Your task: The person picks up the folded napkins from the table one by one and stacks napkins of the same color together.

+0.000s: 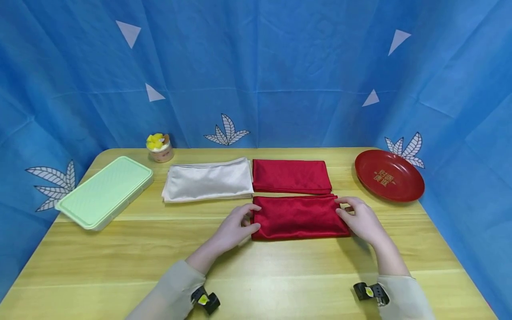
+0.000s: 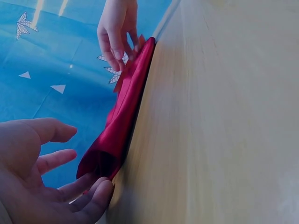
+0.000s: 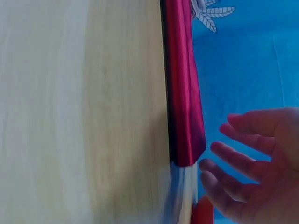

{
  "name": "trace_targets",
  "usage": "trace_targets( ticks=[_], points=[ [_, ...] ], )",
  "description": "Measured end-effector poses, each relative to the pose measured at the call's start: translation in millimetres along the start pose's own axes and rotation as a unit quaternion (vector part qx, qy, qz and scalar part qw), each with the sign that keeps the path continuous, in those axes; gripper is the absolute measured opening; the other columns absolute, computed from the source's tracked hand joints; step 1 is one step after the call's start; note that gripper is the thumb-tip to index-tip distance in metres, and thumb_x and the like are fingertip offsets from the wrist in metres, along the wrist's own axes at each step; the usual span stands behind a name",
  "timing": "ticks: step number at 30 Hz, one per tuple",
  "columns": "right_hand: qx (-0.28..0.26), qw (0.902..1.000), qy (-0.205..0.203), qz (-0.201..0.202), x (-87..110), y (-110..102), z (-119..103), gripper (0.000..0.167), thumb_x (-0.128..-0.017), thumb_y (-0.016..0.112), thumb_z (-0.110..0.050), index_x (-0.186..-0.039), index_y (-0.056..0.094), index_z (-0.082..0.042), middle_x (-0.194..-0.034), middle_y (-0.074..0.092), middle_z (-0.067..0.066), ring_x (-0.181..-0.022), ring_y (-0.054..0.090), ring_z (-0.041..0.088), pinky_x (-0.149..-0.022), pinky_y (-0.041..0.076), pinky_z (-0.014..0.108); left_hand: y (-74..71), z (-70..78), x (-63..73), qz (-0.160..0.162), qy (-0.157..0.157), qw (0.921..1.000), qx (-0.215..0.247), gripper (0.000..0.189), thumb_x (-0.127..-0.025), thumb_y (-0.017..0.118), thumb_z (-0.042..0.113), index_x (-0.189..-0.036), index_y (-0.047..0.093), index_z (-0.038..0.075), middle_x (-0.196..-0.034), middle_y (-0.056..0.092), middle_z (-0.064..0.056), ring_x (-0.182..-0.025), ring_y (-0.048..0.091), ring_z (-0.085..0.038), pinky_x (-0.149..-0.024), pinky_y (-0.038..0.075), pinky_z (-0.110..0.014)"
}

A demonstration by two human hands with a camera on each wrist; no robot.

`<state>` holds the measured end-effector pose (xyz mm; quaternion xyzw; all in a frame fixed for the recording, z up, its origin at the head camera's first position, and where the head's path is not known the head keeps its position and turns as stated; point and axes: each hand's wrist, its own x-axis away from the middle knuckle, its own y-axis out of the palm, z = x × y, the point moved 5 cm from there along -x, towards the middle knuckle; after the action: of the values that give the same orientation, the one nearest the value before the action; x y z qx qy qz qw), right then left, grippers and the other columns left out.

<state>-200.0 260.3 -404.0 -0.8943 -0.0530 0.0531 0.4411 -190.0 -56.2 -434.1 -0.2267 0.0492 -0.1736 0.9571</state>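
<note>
A folded red satin cloth [image 1: 300, 218] lies flat near the middle of the table. My left hand [image 1: 236, 226] is at its left end; in the left wrist view the lower fingers touch the cloth's folded edge [image 2: 105, 163], and the thumb and index finger stay apart. At the right end is my right hand [image 1: 360, 220], fingers loosely bent beside the corner; the right wrist view shows this hand [image 3: 252, 163] with nothing gripped. Directly behind lies a second folded red cloth [image 1: 290, 175], and to its left a folded white satin cloth [image 1: 208, 181].
A pale green lidded box [image 1: 108, 191] sits at the left. Behind it stands a small cup [image 1: 162, 153] with a yellow topping. The red oval plate [image 1: 400, 186] with gold characters is at the back right. A blue patterned curtain [image 1: 296, 58] hangs around the wooden table [image 1: 120, 262].
</note>
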Motion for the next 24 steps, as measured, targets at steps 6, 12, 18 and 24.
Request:
trace_targets(
  ticks=[6, 12, 18, 24],
  points=[
    [-0.005, 0.9987, 0.029, -0.043, 1.6, 1.6, 8.1, 0.035, -0.092, 0.062, -0.014, -0.123, 0.059, 0.002, -0.121, 0.057, 0.025, -0.099, 0.062, 0.039, -0.087, 0.045, 0.054, 3.2, 2.5, -3.8, -0.009, 0.007, 0.9994, -0.031, 0.038, -0.086, 0.067, 0.013, -0.124, 0.059, 0.010, -0.094, 0.055, -0.007, -0.079, 0.049, -0.018, -0.071, 0.041, -0.032],
    [-0.014, 0.9971, 0.033, -0.068, -0.4, 6.0, 10.3, 0.038, -0.091, 0.064, -0.017, -0.123, 0.058, 0.002, -0.118, 0.059, 0.025, -0.101, 0.059, 0.041, -0.088, 0.044, 0.054, 6.0, 2.7, -6.5, -0.026, 0.004, 0.9974, -0.067, 0.041, -0.086, 0.068, 0.015, -0.125, 0.059, 0.009, -0.096, 0.053, -0.005, -0.080, 0.048, -0.017, -0.070, 0.041, -0.032],
    [-0.002, 0.9969, 0.021, -0.076, -3.8, 11.9, 7.8, 0.038, -0.086, 0.070, -0.016, -0.120, 0.061, 0.000, -0.098, 0.061, 0.018, -0.083, 0.056, 0.030, -0.075, 0.044, 0.044, 10.4, 2.6, -10.3, -0.047, 0.012, 0.9940, -0.098, 0.040, -0.084, 0.068, 0.014, -0.123, 0.060, 0.007, -0.109, 0.056, -0.009, -0.096, 0.054, -0.024, -0.083, 0.045, -0.040],
    [0.017, 0.9960, -0.001, -0.087, -7.1, 20.0, 4.3, 0.037, -0.083, 0.072, -0.010, -0.117, 0.062, -0.004, -0.109, 0.061, 0.021, -0.093, 0.054, 0.034, -0.081, 0.043, 0.047, 15.3, 6.1, -12.8, -0.047, 0.025, 0.9923, -0.112, 0.035, -0.084, 0.067, 0.011, -0.118, 0.062, 0.005, -0.116, 0.056, -0.014, -0.107, 0.053, -0.029, -0.091, 0.044, -0.043]
  ],
)
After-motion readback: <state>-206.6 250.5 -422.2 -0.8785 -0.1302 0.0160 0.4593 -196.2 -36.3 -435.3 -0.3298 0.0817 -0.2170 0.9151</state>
